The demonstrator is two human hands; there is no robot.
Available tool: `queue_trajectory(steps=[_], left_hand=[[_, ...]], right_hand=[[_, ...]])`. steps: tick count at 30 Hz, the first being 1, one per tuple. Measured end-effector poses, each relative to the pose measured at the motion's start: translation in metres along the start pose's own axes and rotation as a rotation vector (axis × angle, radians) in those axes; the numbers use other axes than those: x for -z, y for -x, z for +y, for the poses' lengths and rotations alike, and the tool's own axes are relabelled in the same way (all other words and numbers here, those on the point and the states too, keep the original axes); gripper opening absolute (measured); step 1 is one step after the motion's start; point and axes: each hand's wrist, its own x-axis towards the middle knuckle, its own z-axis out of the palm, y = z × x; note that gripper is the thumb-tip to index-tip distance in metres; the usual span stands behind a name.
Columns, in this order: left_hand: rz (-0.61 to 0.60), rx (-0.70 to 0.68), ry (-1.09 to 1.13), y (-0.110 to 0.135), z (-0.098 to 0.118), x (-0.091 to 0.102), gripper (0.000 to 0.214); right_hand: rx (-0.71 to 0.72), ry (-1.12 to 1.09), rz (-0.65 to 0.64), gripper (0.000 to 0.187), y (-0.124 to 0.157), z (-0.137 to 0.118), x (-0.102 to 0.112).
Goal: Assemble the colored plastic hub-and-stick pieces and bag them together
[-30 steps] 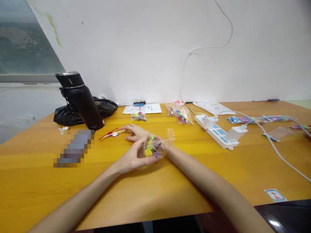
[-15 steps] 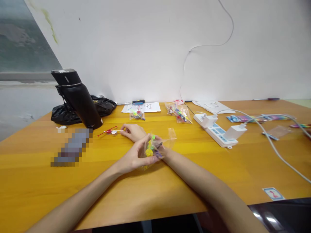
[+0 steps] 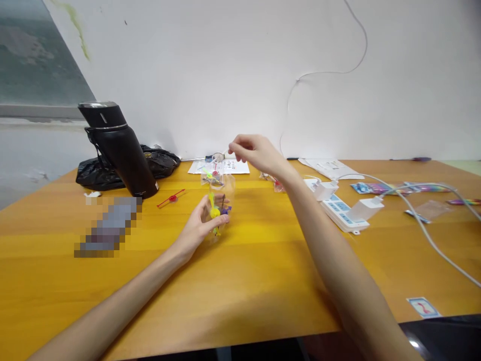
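Note:
My left hand (image 3: 194, 224) is closed around a clear plastic bag (image 3: 228, 184) just above the table. Yellow, green, purple and dark plastic pieces show inside the bag. My right hand (image 3: 259, 152) is raised beyond it to the right, thumb and finger pinching a thin white piece (image 3: 218, 157) with a round middle. On the table, left of the bag, lies a similar thin red piece (image 3: 173, 198) with a round middle; neither hand touches it.
A black bottle (image 3: 122, 155) stands at the left before a black plastic bag (image 3: 165, 165). Left front lies a blurred-out flat object (image 3: 110, 225). A power strip (image 3: 343, 215) with white plugs and cables lies to the right. Small bags of pieces (image 3: 213, 176) and papers (image 3: 330, 169) lie at the back.
My right hand has lifted the white piece off the table beside the red piece and swung up and to the right. My left hand has moved slightly left with the bag.

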Motion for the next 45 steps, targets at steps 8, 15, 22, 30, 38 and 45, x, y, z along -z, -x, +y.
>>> queue_trajectory(steps=[8, 15, 22, 30, 38, 45], left_hand=[[0.001, -0.04, -0.129, -0.003, 0.0, 0.002, 0.053], [-0.016, -0.104, -0.235, -0.001, 0.003, -0.001, 0.048], [-0.035, -0.095, -0.242, 0.001, 0.003, -0.002, 0.046], [-0.05, -0.072, -0.194, 0.003, -0.001, -0.003, 0.056], [0.049, -0.026, -0.12, -0.002, 0.002, 0.001, 0.056], [0.075, -0.035, -0.056, -0.006, -0.001, 0.004, 0.058]], right_hand=[[-0.1, 0.21, -0.243, 0.02, 0.026, -0.054, 0.038], [-0.068, 0.389, -0.455, 0.02, 0.021, -0.055, 0.009], [-0.043, 0.388, -0.504, 0.02, 0.021, -0.055, 0.002], [-0.033, 0.327, -0.653, 0.021, 0.022, -0.056, -0.004], [-0.039, 0.28, -0.483, 0.029, 0.024, -0.06, 0.005], [-0.118, 0.25, -0.523, 0.037, 0.029, -0.069, 0.009]])
